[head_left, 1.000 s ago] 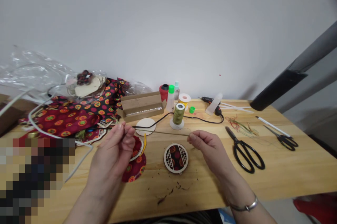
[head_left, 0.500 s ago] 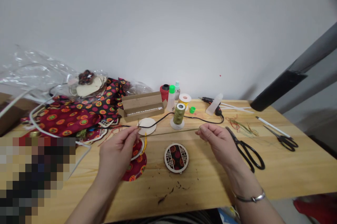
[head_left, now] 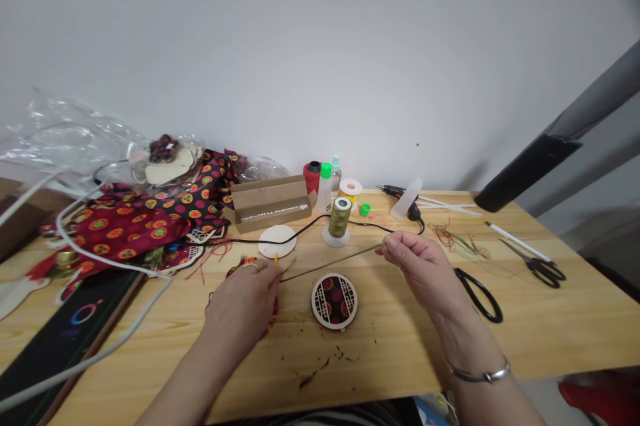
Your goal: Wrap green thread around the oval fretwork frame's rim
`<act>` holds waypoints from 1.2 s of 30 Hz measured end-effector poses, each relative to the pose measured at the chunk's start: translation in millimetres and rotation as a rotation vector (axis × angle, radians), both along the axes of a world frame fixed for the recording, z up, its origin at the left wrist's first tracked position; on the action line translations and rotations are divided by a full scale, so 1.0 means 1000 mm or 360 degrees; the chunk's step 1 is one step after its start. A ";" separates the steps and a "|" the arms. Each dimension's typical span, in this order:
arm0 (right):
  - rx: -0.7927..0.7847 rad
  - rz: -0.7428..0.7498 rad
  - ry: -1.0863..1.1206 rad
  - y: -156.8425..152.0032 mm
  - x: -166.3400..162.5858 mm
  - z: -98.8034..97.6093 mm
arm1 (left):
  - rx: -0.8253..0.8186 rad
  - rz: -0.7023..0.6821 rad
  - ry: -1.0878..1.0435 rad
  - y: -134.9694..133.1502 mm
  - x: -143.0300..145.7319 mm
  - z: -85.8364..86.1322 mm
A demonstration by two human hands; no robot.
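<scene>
A thin olive-green cord (head_left: 331, 263) stretches taut on a slant between my two hands. My right hand (head_left: 417, 269), with a silver bangle at its wrist, pinches the higher end between thumb and fingertips. Lower down, my left hand (head_left: 245, 303) has its fingers closed on the other end, where a short tail sticks out. Beneath that hand lies a maroon patterned round piece, mostly covered. Between the hands, flat on the table, rests a round ornament (head_left: 335, 301) with a pale lattice rim and dark floral cloth. Behind the cord stands a spool of olive thread (head_left: 340, 218).
A pale disc (head_left: 277, 241), an open cardboard box (head_left: 273, 203) and bottles (head_left: 325, 187) stand behind. Black-handled scissors (head_left: 480, 296), smaller scissors (head_left: 545, 271) and a glue gun (head_left: 400, 193) lie right. Patterned cloth (head_left: 130, 223) and a phone (head_left: 75, 326) are left.
My left hand has lowered toward the table onto the round piece, turning palm down. The cord now slants instead of running nearly level. My right hand has barely shifted.
</scene>
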State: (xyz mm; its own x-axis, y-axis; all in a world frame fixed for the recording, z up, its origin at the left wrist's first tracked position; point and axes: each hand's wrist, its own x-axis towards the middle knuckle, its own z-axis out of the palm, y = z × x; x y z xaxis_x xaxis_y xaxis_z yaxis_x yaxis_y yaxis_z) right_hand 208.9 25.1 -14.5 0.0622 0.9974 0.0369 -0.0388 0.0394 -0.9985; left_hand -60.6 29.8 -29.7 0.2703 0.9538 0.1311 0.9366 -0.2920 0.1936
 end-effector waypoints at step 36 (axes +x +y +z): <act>0.0454 0.0574 -0.1384 -0.030 -0.042 0.025 | -0.0016 -0.0605 -0.0930 -0.032 0.059 0.014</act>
